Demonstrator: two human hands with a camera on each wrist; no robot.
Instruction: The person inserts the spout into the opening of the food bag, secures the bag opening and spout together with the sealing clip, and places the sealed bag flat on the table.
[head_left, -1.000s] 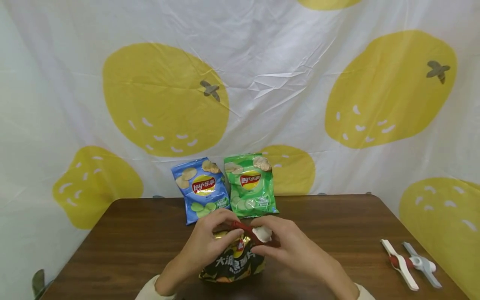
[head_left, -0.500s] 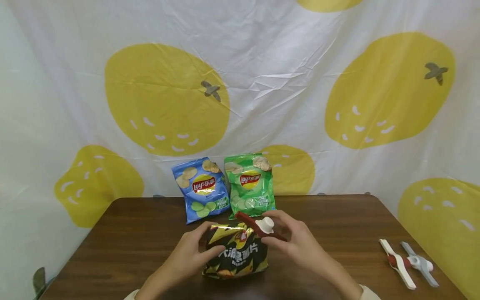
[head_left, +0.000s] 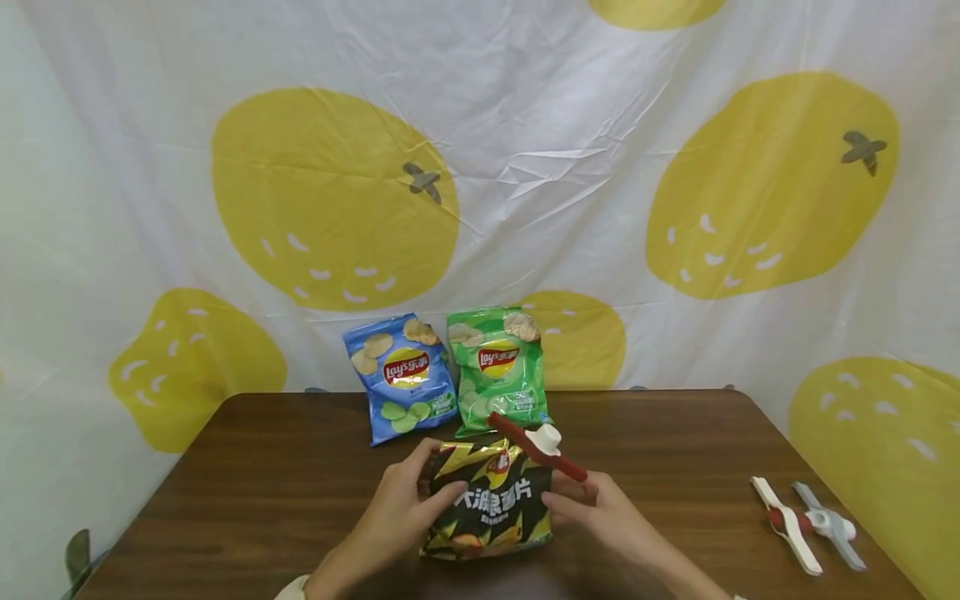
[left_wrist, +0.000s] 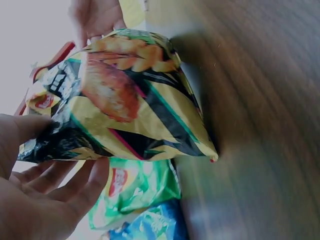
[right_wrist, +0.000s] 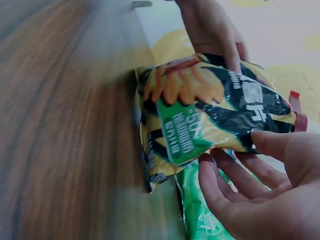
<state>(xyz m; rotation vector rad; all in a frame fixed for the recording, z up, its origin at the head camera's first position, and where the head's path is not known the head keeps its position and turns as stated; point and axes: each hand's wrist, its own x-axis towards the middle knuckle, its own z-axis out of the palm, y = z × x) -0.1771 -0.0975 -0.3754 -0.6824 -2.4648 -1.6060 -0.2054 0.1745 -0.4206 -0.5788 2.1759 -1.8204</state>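
A black and gold chip bag stands between my two hands in the head view. Across its top lies a red bag clip with a white spout-like knob, slanting down to the right. My left hand grips the bag's left side, thumb in front and fingers behind. On the other side my right hand holds the bag's edge just below the clip's lower end. The left wrist view shows the left fingers under the bag's side; the right wrist view shows the right thumb against its printed front.
Behind stand a blue chip bag and a green chip bag, against a lemon-print cloth. A white clip and a grey clip lie at the right of the brown wooden table.
Both hands have moved from the clip at the bag's top down to its sides, letting go of the clip. The bag has shifted slightly right and shows more of its front.
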